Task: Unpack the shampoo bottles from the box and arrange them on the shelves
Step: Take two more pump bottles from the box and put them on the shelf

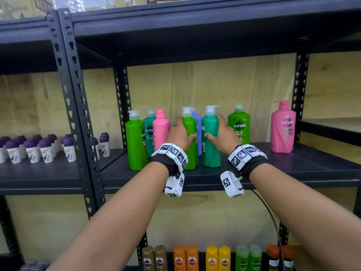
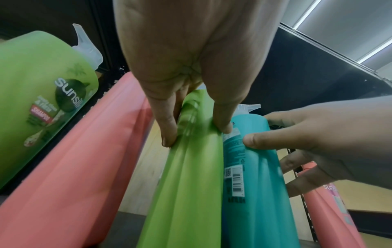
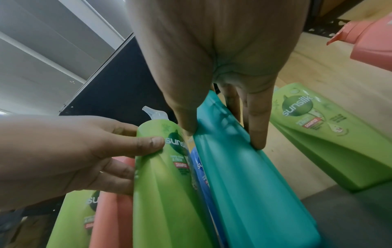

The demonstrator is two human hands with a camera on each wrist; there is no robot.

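The left hand [image 1: 180, 133] has its grip curled round a green bottle [image 1: 190, 141] upright on the shelf [image 1: 293, 169]. Just right of it, the right hand [image 1: 222, 135] clasps a teal bottle [image 1: 212, 145]; the bottles touch.

1. A black slotted-steel shelving unit [image 1: 82, 106] fills the view; its upright stands at nine o'clock.
2. A pale plywood back wall [image 1: 214, 85] shows behind the shelves at twelve o'clock.
3. A neighbouring rack [image 1: 29, 173] extends toward nine o'clock.
4. In the left wrist view, ceiling strip lights [image 2: 307, 13] glow at one o'clock.
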